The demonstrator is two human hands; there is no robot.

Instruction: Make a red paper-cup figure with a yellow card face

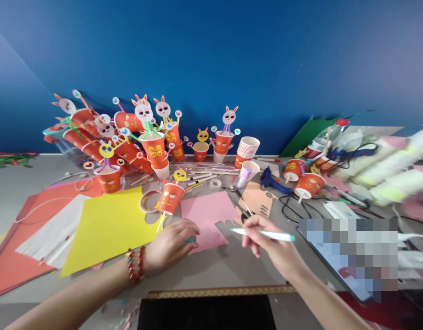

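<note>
My right hand (261, 236) is closed round a white felt-tip pen (278, 235) with a green end. The pen's uncapped green tip points left, above the grey table. My left hand (173, 243) is closed, with fingers curled, at the near left edge of a pink paper sheet (211, 206). A small green pen cap (191, 239) shows between its fingers. Just beyond my left hand lies a red paper cup (170, 199) on its side, with a yellow animal face (180, 174) and a white stick (160, 223). A yellow paper sheet (111, 229) reaches under that area.
Several red cups with rabbit figures (153, 146) crowd the back left. Behind the pink sheet are pens (201, 178), a tape roll (215, 184), stacked cups (247, 149) and a blue glue gun (275, 181). Scissors (245, 215) lie near my right hand. A tablet (330, 261) sits at right.
</note>
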